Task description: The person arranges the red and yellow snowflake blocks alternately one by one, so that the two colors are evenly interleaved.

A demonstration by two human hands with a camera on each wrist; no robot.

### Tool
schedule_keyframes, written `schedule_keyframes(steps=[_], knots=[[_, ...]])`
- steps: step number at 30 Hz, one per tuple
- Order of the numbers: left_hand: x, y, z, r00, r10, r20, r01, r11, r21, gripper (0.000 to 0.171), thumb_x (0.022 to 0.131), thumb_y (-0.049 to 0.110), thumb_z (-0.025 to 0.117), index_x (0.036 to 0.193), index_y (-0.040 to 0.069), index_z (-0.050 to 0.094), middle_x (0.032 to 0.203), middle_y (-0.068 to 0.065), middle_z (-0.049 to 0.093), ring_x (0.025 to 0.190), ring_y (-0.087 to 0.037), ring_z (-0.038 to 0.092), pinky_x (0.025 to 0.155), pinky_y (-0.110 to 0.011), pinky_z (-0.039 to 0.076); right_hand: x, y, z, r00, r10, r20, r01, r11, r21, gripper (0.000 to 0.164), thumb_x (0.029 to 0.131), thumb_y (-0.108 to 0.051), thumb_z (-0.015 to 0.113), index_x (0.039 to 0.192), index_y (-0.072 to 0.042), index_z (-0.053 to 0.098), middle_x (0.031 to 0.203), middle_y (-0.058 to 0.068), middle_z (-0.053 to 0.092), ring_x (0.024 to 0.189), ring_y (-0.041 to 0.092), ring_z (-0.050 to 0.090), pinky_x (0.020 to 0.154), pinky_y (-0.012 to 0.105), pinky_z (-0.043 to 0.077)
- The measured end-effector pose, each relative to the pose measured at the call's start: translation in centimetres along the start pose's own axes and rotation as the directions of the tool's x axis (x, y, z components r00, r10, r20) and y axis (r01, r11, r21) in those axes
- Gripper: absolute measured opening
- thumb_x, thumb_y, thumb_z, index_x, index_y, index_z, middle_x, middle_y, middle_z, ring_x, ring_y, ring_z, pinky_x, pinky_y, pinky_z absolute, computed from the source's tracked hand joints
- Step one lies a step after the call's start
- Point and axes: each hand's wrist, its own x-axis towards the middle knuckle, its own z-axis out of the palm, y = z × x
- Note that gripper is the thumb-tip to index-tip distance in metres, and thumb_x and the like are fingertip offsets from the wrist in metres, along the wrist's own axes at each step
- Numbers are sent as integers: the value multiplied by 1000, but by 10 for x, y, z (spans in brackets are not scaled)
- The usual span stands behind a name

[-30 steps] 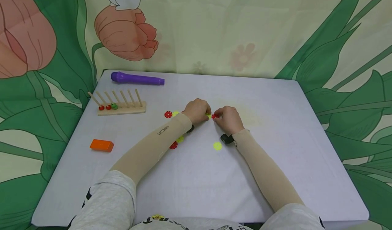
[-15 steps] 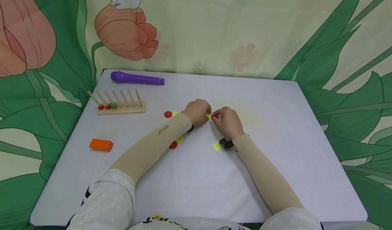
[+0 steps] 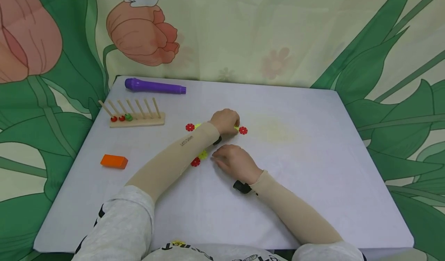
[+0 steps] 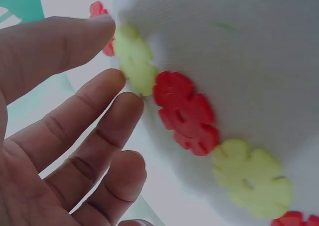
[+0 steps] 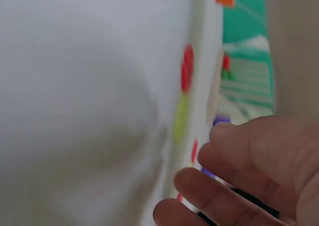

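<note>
My left hand is at the right end of a row of joined red and yellow flower-shaped plastic discs. In the left wrist view, the thumb and index fingertip meet the rim of a yellow flower disc. Beyond the thumb, a red flower disc forms the row's end. My right hand hovers low over the table, fingers loosely bent and nothing seen between them. Left of it lie a yellow flower disc and a red one, partly covered by my left forearm.
A wooden peg rack with red and green beads stands at the left. Behind it lies a purple toy microphone. An orange block sits near the left edge of the white table.
My right hand has let go of the red flower disc and moved left and nearer to me. The loose yellow disc seen earlier is out of sight. The left hand stays in place.
</note>
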Motion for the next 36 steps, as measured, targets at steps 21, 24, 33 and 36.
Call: schedule_keyframes(steps=[21, 24, 33, 36], knots=[[18, 18, -4, 999, 27, 40, -26, 999, -32, 23, 90, 22, 82, 110, 14, 77, 115, -1, 74, 99, -17, 64, 84, -33, 57, 10, -20, 26, 983, -171, -68, 140, 937, -321, 10, 90, -14, 79, 98, -20, 80, 98, -2, 76, 80, 18, 68, 69, 31, 55], [19, 17, -3, 999, 34, 23, -34, 999, -30, 24, 89, 23, 83, 111, 15, 77, 117, -1, 74, 101, -17, 65, 86, -34, 58, 10, -19, 24, 982, -151, -110, 111, 947, -301, 13, 84, -11, 83, 85, -24, 83, 91, -4, 76, 74, 20, 66, 61, 32, 52], [19, 16, -4, 999, 35, 0, -35, 998, -54, 24, 87, 27, 85, 106, 15, 79, 113, -1, 75, 99, -17, 66, 83, -35, 58, 14, -17, 26, 982, -124, -140, 71, 939, -336, 19, 81, -6, 85, 81, -25, 82, 82, -4, 75, 72, 22, 66, 56, 31, 47], [21, 16, -2, 999, 36, 3, -36, 998, -56, 23, 85, 26, 86, 104, 15, 79, 111, 0, 76, 97, -17, 66, 80, -34, 58, 14, -16, 27, 983, -133, -127, 80, 931, -355, 17, 83, -7, 84, 86, -24, 82, 83, -3, 74, 76, 22, 69, 58, 32, 51]])
